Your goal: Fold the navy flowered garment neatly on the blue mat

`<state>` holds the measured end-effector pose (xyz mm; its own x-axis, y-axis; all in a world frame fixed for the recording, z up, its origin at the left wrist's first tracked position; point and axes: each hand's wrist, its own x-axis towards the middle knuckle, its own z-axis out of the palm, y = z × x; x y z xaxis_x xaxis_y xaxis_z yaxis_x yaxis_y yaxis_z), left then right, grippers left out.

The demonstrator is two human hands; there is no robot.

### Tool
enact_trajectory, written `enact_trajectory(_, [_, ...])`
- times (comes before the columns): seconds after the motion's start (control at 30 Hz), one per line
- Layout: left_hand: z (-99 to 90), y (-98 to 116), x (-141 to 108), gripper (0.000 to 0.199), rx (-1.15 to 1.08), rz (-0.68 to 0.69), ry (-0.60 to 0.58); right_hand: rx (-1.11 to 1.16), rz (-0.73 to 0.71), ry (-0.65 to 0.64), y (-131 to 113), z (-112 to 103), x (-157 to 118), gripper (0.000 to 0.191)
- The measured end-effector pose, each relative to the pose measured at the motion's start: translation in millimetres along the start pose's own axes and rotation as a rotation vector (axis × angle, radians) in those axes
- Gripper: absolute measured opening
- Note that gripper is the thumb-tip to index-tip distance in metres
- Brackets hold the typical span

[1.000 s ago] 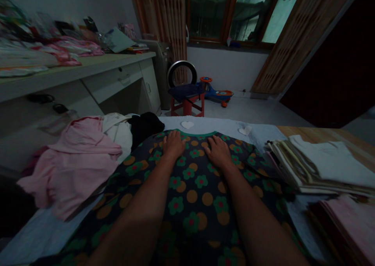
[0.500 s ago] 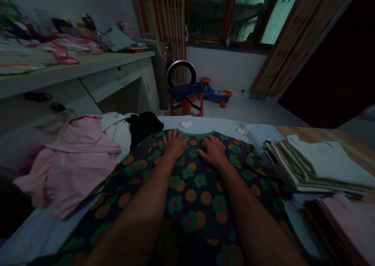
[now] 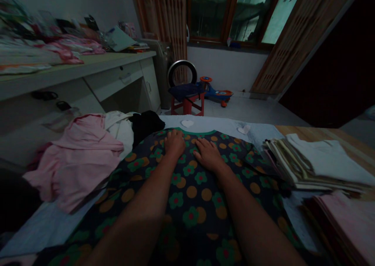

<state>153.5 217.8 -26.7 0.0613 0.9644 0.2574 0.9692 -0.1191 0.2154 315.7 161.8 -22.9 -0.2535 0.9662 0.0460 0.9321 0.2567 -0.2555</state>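
Both of my hands lie flat on a dark garment with green flowers and orange dots, which is spread out in front of me with its green neckband at the far side. My left hand rests near the neckband, and my right hand lies just to its right. Neither hand holds anything. A pale grey cloth lies beyond the neckband, with two white heart-shaped pieces on it. To the left lie a crumpled pink garment, a white garment and a black garment.
A stack of folded white and beige clothes sits on a wooden tabletop to the right, with a pink stack nearer me. A white desk piled with clothes stands left. A red stool and a ride-on toy stand beyond.
My right hand has slid left, closer to my left hand, and the fabric under my hands has shifted slightly. My left hand has stayed nearly in place.
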Motion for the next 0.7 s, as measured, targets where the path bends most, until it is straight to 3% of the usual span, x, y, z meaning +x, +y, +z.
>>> enact_trajectory(0.43, [-4.2, 3.3, -5.7, 0.038, -0.019, 0.005, -0.06, -0.039, 0.147, 0.04, 26.1, 0.2, 3.0, 0.053])
enact_trajectory(0.7, [-6.3, 1.9, -13.0, 0.042, -0.014, 0.093, -0.102, -0.061, 0.198, 0.082, 36.1, -1.4, -0.3, 0.051])
